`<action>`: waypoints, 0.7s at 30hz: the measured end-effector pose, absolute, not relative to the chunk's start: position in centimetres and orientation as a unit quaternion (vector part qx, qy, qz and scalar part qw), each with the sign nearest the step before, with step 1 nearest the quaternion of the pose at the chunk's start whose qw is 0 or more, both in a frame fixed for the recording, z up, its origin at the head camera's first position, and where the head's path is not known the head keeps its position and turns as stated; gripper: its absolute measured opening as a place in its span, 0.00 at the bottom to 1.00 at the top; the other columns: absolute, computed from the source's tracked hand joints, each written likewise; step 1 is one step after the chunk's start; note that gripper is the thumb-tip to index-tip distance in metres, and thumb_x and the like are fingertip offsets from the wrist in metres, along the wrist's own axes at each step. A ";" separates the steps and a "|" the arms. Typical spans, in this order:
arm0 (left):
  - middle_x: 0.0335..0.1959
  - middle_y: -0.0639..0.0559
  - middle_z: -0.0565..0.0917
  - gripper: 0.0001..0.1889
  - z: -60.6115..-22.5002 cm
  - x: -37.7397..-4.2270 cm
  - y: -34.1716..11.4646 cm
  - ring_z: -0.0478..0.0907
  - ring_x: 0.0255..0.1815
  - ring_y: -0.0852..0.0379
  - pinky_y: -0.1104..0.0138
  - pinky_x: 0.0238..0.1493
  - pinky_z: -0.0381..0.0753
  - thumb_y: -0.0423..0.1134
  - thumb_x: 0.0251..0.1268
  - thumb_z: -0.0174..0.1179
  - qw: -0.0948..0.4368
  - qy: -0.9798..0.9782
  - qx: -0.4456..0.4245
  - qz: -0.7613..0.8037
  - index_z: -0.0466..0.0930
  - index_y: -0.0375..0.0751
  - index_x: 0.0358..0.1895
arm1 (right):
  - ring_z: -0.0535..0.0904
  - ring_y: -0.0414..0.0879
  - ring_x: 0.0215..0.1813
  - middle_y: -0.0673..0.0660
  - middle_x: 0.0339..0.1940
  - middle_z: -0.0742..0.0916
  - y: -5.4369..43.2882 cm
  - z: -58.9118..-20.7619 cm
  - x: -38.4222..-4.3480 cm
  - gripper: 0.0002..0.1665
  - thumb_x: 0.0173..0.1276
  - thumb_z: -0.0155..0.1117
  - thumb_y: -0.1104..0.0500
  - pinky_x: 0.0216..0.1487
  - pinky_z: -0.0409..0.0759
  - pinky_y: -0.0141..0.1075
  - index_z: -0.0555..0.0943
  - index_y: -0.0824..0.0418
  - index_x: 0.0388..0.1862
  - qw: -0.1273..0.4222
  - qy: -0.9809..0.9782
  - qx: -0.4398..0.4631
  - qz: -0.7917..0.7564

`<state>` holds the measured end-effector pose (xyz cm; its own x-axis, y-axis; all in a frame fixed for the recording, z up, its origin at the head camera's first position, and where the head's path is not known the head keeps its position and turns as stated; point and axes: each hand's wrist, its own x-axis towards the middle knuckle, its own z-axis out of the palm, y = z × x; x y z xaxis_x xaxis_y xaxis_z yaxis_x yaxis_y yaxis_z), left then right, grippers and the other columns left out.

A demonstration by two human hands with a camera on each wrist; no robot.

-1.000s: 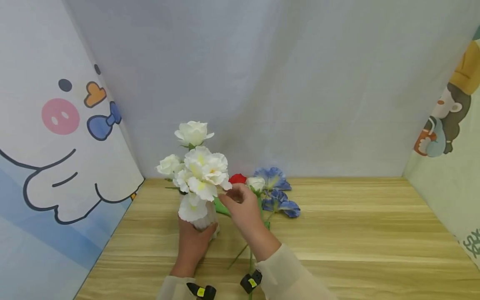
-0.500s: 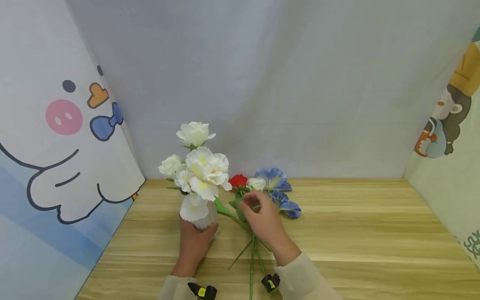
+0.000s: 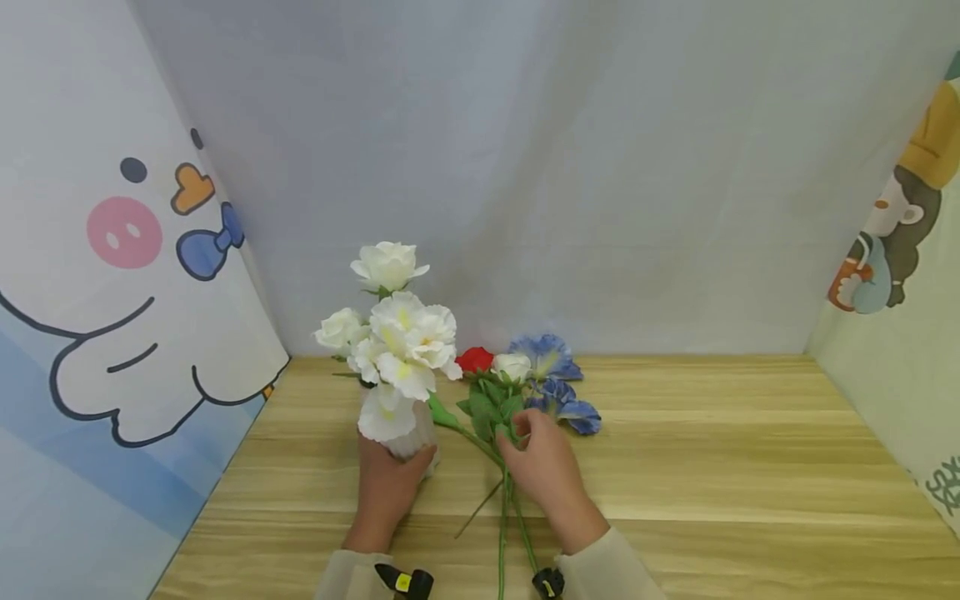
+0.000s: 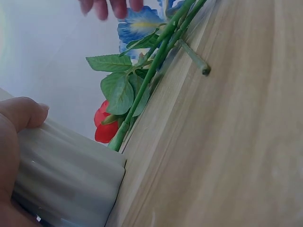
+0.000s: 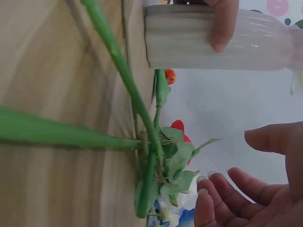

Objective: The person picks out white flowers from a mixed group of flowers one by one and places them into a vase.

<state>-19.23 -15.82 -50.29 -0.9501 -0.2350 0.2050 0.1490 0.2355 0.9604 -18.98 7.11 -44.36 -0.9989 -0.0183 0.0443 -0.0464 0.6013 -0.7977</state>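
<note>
My left hand [image 3: 390, 492] grips a white ribbed vase [image 4: 71, 172] that stands upright on the wooden table. White ruffled flowers [image 3: 408, 342], a white rose [image 3: 388, 266] and a smaller one [image 3: 339, 330] rise from it. To the right lies a loose bunch: a red rose [image 3: 476, 360], a white rose [image 3: 512, 367] and blue ruffled flowers [image 3: 561, 400]. Over their green leaves [image 3: 489, 404] hovers my right hand [image 3: 551, 467], thumb and fingers apart; the right wrist view shows nothing between them. Crossed green stems [image 5: 125, 80] lie below it.
The wooden tabletop [image 3: 712, 467] extends to the right of the bunch. A pale curtain [image 3: 637, 208] hangs behind the table, with printed cartoon panels on both sides. An orange flower [image 5: 170, 76] peeks out beside the vase in the right wrist view.
My right hand has drawn away from the white flowers in the vase, moving right and nearer, to over the loose bunch's leaves. The left hand keeps its hold on the vase.
</note>
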 end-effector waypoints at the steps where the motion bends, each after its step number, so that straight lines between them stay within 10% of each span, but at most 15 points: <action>1: 0.67 0.38 0.64 0.50 -50.3 -19.2 -15.8 0.64 0.66 0.44 0.49 0.69 0.60 0.31 0.58 0.75 0.154 -0.771 0.028 -0.617 0.48 0.40 0.76 | 0.80 0.49 0.44 0.57 0.48 0.84 7.1 -44.5 -18.9 0.24 0.74 0.67 0.51 0.41 0.80 0.46 0.79 0.65 0.60 0.012 -0.896 0.015 0.444; 21: 0.68 0.38 0.63 0.51 -50.1 -19.1 -15.7 0.64 0.67 0.42 0.48 0.68 0.60 0.32 0.58 0.75 0.148 -0.767 0.040 -0.624 0.46 0.40 0.77 | 0.76 0.48 0.31 0.53 0.29 0.81 7.0 -46.3 -19.3 0.13 0.65 0.76 0.57 0.33 0.76 0.43 0.79 0.60 0.32 -0.056 -0.918 0.003 0.393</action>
<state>-19.08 -15.73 -50.08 -0.9532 -0.2452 0.1766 0.1229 0.2192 0.9679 -19.33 7.01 -46.30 -0.9936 -0.0506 -0.1010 0.0382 0.6906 -0.7222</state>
